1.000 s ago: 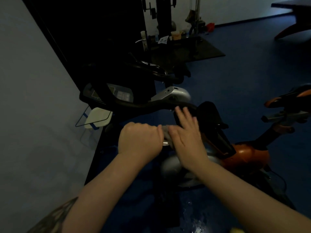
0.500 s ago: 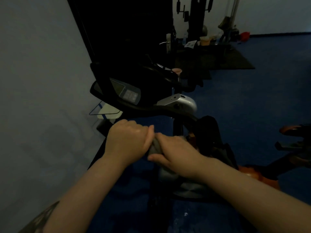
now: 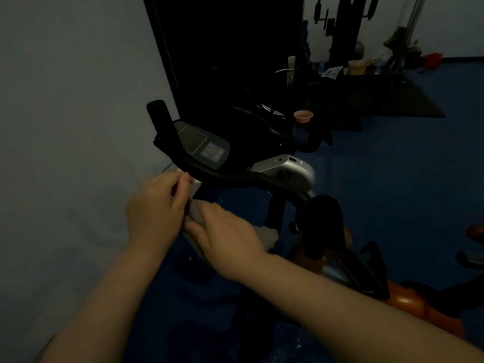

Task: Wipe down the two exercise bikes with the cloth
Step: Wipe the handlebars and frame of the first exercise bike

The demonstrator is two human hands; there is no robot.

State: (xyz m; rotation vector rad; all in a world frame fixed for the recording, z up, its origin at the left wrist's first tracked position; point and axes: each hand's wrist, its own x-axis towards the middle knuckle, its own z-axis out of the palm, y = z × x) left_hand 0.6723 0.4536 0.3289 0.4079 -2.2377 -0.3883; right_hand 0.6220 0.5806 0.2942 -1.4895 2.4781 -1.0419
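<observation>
- Dim room. A pale wall (image 3: 65, 127) is seen close along the left; open blue floor (image 3: 392, 192) is seen to the right of the bike.
- The nearer exercise bike (image 3: 285, 176) is placed just beside the wall, with its console (image 3: 204, 145) tilted toward the viewer.
- The handlebar (image 3: 235, 176) is laid with its long axis left to right; its left end (image 3: 159, 113) is turned upward near the wall, and its right grip (image 3: 322, 226) is hung downward.
- A second, orange-bodied bike (image 3: 408, 302) is seen low at right, close to the first.
- A grey cloth (image 3: 196, 218) is held between both hands, below the handlebar's left part; whether it touches the bar cannot be told. More of it (image 3: 267, 235) is seen past the right hand.
- The left hand (image 3: 157, 208) is curled, with the fingers pinched on the cloth's upper edge.
- The right hand (image 3: 227, 237) is closed over the cloth from the right, thumb underneath.
- A dark doorway (image 3: 222, 61) and gym equipment (image 3: 345, 27) are seen behind; a dark mat (image 3: 392, 98) is laid on the far floor.
</observation>
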